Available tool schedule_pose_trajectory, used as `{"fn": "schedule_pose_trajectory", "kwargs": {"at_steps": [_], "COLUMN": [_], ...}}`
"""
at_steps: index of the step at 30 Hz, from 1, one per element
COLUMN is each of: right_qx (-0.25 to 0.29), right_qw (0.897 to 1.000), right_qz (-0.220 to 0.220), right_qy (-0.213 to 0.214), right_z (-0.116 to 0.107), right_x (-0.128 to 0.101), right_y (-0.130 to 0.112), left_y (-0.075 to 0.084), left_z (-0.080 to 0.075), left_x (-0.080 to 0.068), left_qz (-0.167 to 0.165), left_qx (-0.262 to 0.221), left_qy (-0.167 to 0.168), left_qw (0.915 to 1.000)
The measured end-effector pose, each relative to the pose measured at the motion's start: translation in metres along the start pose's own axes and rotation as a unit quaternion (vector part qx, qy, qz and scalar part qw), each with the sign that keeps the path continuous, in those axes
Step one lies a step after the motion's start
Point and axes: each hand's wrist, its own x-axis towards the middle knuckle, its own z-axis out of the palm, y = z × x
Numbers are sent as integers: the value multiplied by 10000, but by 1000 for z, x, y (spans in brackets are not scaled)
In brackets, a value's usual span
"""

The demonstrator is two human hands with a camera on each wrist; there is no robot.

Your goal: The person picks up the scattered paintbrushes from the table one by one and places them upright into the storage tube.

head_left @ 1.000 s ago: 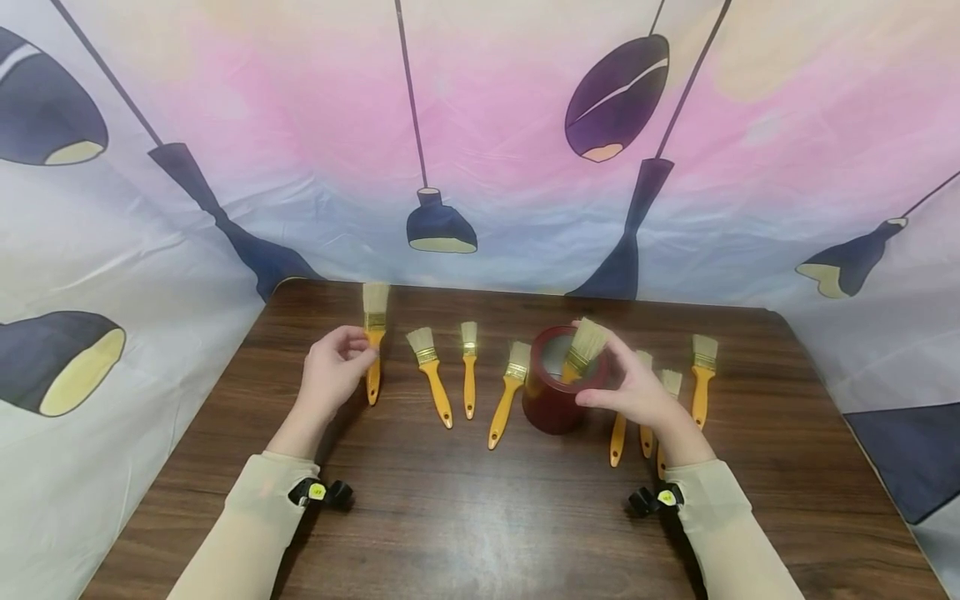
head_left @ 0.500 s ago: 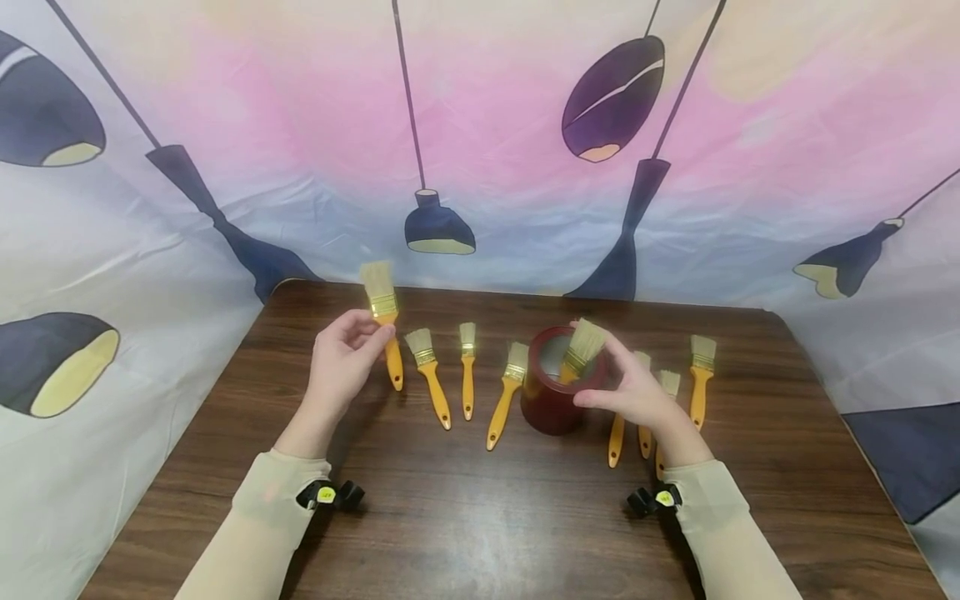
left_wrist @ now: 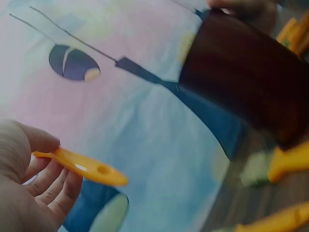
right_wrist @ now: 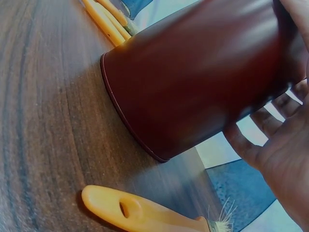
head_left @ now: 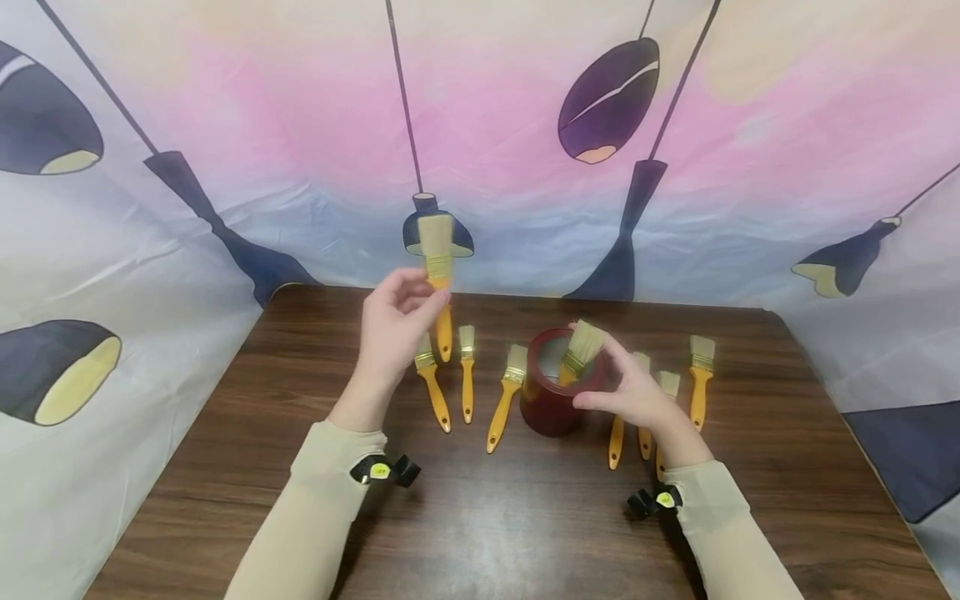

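Observation:
Raised over the back of the table, my left hand (head_left: 396, 327) pinches a paintbrush (head_left: 444, 321) by its yellow handle, bristles up. The left wrist view shows that handle (left_wrist: 91, 167) between thumb and fingers, its holed end pointing at the dark red cup (left_wrist: 236, 77). My right hand (head_left: 636, 392) grips the cup (head_left: 551, 410) from the right, thumb in front and fingers behind the rim. One paintbrush (head_left: 582, 348) leans inside the cup, bristles above the rim. In the right wrist view, the cup (right_wrist: 188, 87) stands on the table within the right hand (right_wrist: 282, 159).
Left of the cup lie three paintbrushes (head_left: 433, 396), (head_left: 468, 383), (head_left: 504, 404) on the brown wooden table (head_left: 480, 525). Several more, including a far-right paintbrush (head_left: 701, 387), lie to its right, partly behind the right hand. A printed cloth (head_left: 495, 125) hangs behind the table.
My left hand has lifted its paintbrush off the table and carried it up and to the right, toward the cup. The right hand and cup have stayed in place.

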Motion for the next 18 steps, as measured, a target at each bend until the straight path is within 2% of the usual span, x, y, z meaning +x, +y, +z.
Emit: {"fn": "schedule_pose_trajectory", "kwargs": {"at_steps": [6,12,18], "right_qx": [166,201,198], "right_qw": [9998,9997,9996], "right_qz": [9,-101,-182], "right_qy": [-66,-40,-55], "right_z": [1,1,0], "right_x": [0,0,1], "right_y": [1,1,1], "left_y": [10,4,-1], "left_z": [33,67,87], "left_x": [-2,-11,-21], "left_qz": [269,603,677], "left_qx": [-383,-977,-1104], "left_qy": [15,-5,-39], "left_qw": [9989,9934,9916]}}
